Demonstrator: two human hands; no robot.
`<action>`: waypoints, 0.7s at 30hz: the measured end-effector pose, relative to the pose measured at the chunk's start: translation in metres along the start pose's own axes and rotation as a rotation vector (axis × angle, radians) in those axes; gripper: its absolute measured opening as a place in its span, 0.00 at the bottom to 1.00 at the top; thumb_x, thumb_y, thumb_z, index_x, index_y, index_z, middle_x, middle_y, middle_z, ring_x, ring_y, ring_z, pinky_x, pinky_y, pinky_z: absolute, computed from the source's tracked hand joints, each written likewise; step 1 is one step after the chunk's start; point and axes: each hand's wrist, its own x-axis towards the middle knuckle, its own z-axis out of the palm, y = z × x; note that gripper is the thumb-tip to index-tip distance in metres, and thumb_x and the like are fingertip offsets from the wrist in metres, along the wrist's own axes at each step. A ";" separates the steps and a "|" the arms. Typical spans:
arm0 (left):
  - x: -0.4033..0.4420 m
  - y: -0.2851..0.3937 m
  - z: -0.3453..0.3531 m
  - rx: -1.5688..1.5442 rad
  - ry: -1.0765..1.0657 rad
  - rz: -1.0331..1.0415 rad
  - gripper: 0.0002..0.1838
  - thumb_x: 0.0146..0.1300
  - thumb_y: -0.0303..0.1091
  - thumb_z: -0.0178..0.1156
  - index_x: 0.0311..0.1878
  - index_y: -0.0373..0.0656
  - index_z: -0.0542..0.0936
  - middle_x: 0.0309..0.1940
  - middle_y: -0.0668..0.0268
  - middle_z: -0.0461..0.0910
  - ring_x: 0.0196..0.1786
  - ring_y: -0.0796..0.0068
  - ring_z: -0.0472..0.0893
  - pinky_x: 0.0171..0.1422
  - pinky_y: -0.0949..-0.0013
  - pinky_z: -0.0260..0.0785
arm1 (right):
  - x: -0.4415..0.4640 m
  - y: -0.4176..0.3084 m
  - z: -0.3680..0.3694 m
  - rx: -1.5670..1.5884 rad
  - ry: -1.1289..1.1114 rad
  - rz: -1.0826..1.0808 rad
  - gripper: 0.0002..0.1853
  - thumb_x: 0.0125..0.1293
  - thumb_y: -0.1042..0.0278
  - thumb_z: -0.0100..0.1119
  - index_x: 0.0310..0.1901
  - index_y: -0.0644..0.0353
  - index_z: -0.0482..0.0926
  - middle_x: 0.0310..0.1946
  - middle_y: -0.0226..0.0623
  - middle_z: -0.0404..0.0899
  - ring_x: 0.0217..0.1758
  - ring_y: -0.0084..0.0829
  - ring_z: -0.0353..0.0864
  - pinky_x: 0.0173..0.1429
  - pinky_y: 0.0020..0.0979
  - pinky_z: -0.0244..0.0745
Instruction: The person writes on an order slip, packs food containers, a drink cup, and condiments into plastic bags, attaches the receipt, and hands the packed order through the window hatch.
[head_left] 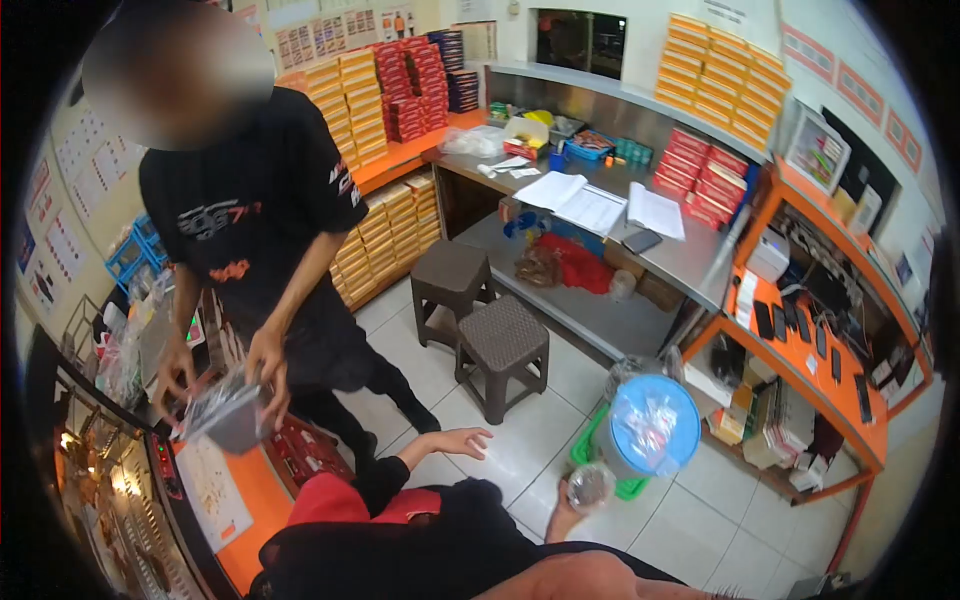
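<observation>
My left hand reaches out from a black sleeve over the tiled floor, fingers spread, with nothing in it. My right hand is wrapped round a small clear plastic container. Its contents look brownish, but I cannot make out what they are. Right beside the container stands a large bucket with a light blue lid, and clear plastic bags lie on that lid. A green crate shows beneath the bucket.
At the left a co-worker holds a clear plastic package over an orange counter with a white cutting board. Two brown stools stand on the floor. Behind them is a metal counter with papers; an orange shelf holds several phones.
</observation>
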 end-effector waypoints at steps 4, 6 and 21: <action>0.013 0.070 -0.061 0.108 0.051 0.368 0.44 0.51 0.41 0.69 0.67 0.42 0.55 0.59 0.53 0.64 0.63 0.60 0.64 0.66 0.64 0.58 | 0.044 -0.011 0.135 -0.218 -0.422 -0.071 0.34 0.43 0.74 0.70 0.55 0.64 0.67 0.51 0.40 0.74 0.56 0.33 0.72 0.65 0.33 0.61; 0.023 0.089 -0.083 0.216 0.157 0.494 0.48 0.46 0.41 0.72 0.66 0.37 0.55 0.61 0.52 0.60 0.66 0.59 0.60 0.69 0.64 0.53 | 0.059 -0.017 0.185 -0.170 -0.539 0.007 0.34 0.43 0.74 0.70 0.55 0.65 0.66 0.49 0.39 0.75 0.53 0.32 0.74 0.61 0.32 0.65; 0.018 0.047 -0.333 -0.445 0.967 0.369 0.44 0.37 0.31 0.77 0.60 0.38 0.63 0.51 0.63 0.73 0.54 0.71 0.74 0.59 0.66 0.65 | 0.170 -0.006 0.517 -0.207 -1.521 -0.209 0.41 0.49 0.65 0.68 0.63 0.61 0.57 0.57 0.47 0.63 0.61 0.41 0.65 0.63 0.36 0.62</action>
